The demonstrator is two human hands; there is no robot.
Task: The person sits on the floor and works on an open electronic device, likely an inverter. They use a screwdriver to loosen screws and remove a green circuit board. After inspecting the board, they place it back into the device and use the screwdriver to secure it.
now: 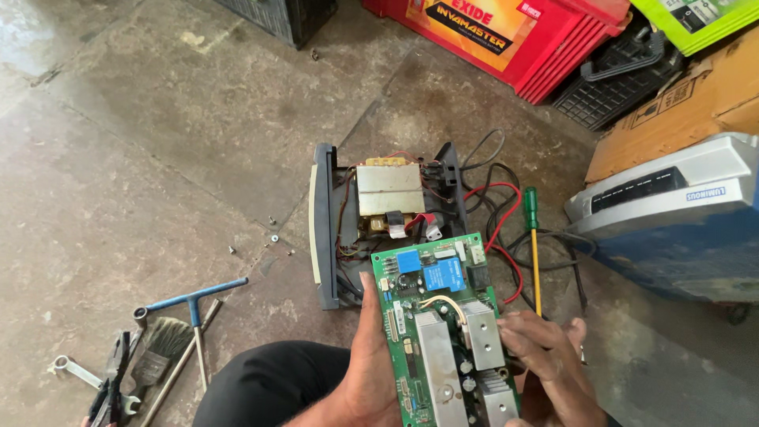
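Presently, the left hand (368, 364) grips the left edge of a green circuit board (443, 324), and the right hand (549, 356) pinches its right edge; both are closed on it. The board's long axis runs away from the person, toward the opened casing (324, 229) just beyond, which holds 1 transformer (389, 190). A green-handled screwdriver (534, 245) lies right, on the floor (158, 142).

Soft, even daylight – faint shadows, pale glare on the floor (47, 39) top left – sharp throughout.
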